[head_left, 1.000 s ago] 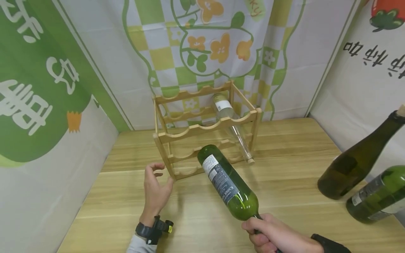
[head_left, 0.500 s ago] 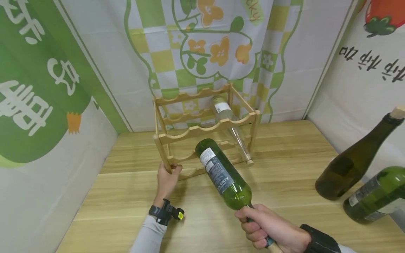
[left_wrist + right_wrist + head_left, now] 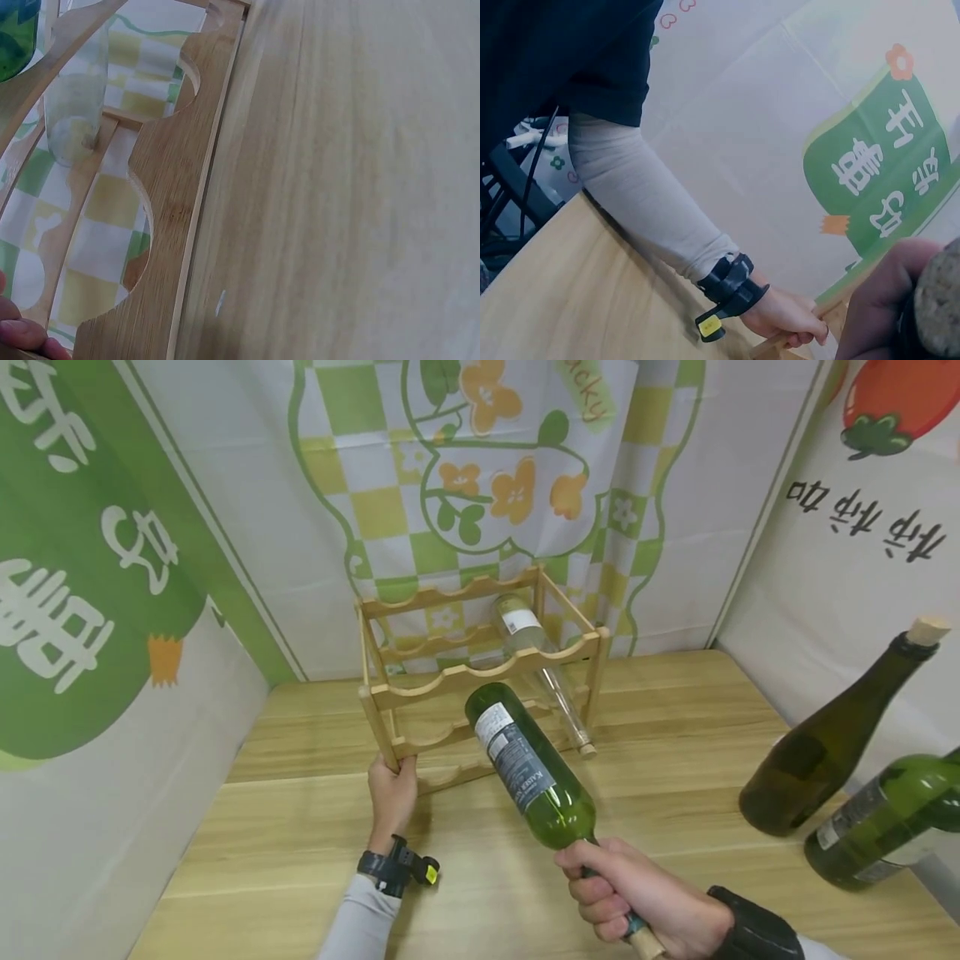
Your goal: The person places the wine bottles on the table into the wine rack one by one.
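Left hand grips scalloped pale-wood rack, presumably steadying it; right hand clasps labelled green-glass bottle by neck, leaving base free.

Green bottle I hold: smooth glass, glossy, bright highlights at the shoulder. Label: paper-like, fairly matt. Its cork: rough, granular, dull.

Rack, toward the table's rear edge: pale wood, smooth, fine grain, low sheen. Clear bottle in it: transparent glass, shiny.

Near the table's right edge, dark bottle: brownish-green glass, glossy; beside it, second green bottle, also shiny glass.

Table: wood-grained top, smooth, soft sheen toward the front edge. Patterned hanging behind the rear edge: cloth, matt, lightly creased.

My left sleeve: pale cloth, matt, wrinkled. Strap at its cuff: black; I can't tell plastic from fabric.
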A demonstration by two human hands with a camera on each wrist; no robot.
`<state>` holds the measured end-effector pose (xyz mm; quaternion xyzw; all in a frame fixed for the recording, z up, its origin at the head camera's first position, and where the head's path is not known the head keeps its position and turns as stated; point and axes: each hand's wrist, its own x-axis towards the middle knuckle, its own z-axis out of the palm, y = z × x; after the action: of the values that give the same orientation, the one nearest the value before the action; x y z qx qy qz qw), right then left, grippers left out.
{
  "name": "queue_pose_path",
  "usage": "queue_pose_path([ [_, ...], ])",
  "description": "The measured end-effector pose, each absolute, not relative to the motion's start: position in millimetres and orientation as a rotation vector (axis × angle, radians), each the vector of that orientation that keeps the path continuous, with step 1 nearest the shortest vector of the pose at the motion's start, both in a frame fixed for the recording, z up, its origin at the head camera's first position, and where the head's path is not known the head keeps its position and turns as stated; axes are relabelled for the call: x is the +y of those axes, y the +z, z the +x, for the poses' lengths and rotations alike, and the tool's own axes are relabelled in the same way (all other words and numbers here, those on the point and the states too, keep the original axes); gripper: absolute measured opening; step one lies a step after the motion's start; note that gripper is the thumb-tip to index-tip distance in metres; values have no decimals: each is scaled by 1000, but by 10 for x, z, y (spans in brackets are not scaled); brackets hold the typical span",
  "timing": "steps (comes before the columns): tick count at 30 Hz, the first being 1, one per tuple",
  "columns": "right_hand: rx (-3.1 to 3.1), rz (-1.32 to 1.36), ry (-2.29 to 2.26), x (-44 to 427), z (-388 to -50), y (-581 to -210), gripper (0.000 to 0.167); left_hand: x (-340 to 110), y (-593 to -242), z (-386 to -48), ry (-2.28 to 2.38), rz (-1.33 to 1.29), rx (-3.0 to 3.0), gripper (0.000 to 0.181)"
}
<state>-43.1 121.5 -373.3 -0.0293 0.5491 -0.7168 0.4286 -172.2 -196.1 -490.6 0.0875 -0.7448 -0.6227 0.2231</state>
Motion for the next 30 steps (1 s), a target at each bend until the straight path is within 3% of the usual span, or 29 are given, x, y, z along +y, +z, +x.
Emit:
queue_pose_path([
  [30, 1464, -122, -1924, 571, -1347, -3945, 18, -1974, -4930, -1725, -1657, 234, -2079, 35],
])
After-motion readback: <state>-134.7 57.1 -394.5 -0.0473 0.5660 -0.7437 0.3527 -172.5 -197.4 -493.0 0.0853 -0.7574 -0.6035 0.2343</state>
